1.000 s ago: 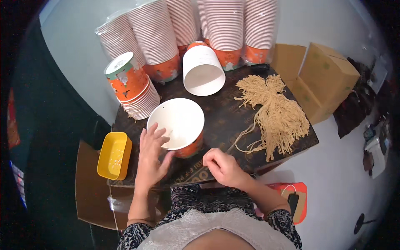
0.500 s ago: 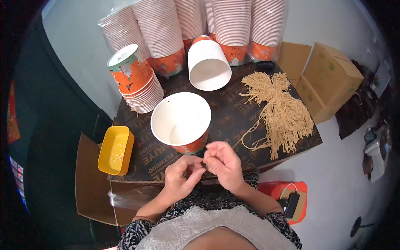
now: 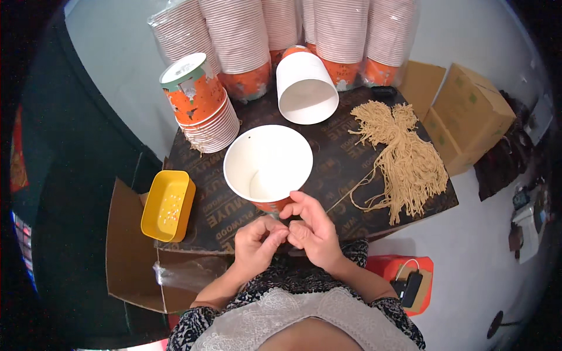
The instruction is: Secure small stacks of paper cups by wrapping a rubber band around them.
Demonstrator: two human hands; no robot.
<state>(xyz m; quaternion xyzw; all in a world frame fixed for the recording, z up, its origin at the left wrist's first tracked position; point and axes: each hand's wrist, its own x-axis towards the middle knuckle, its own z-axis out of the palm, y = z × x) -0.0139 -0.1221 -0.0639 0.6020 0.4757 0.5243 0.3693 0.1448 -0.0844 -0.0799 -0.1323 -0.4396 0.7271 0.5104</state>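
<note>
My left hand (image 3: 258, 243) and my right hand (image 3: 313, 232) meet at the table's front edge, thumbs and fingertips pinched close together. A thin tan cord (image 3: 350, 193) runs from a tan bundle of cords (image 3: 410, 169) to my right hand, which pinches it while the forefinger is raised. What the left fingertips grip is too small to make out. Just beyond my hands stands an upright paper bucket (image 3: 271, 206), white inside and orange outside. A small dark dot shows on its inner wall. My right fingers are close to its near side.
At the left are a yellow tub (image 3: 153, 233) with small pale bits and a stack of orange buckets (image 3: 196, 99). Behind, a bucket (image 3: 304, 79) lies on its side before tall bagged bucket stacks (image 3: 234, 35). Cardboard boxes (image 3: 477, 111) stand right; an open carton (image 3: 132, 251) stands left.
My right forefinger has lifted and spread away from the thumb. Both hands stay close together at nearly the same place. The whole view has shifted slightly, so the table's things appear farther right.
</note>
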